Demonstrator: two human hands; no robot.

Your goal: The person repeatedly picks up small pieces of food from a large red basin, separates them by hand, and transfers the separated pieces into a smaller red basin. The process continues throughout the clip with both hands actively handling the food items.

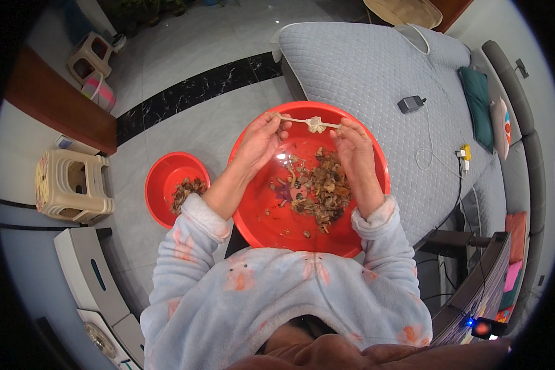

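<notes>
A pale, stretchy-looking strip with a bunched, ruffled middle (316, 125) is drawn out between my two hands, above the far part of a large red plastic basin (254, 231). I cannot tell what it is made of. My left hand (262, 138) pinches its left end between thumb and fingers. At the other end, the fingertips of my right hand (353, 144) grip it. Below, a heap of brown, crumpled dried pieces (326, 189) lies in the basin, partly hidden by my right hand and wrist. A printed cartoon figure (296, 190) shows on the basin's floor.
A smaller red basin (155, 203) with brown pieces stands on the floor at the left. Beige plastic stools (74, 185) are farther left. On the right, a grey quilted sofa cover (351, 69) bears a black power adapter (411, 104) and its cable. A dark-framed piece of furniture (471, 282) stands at lower right.
</notes>
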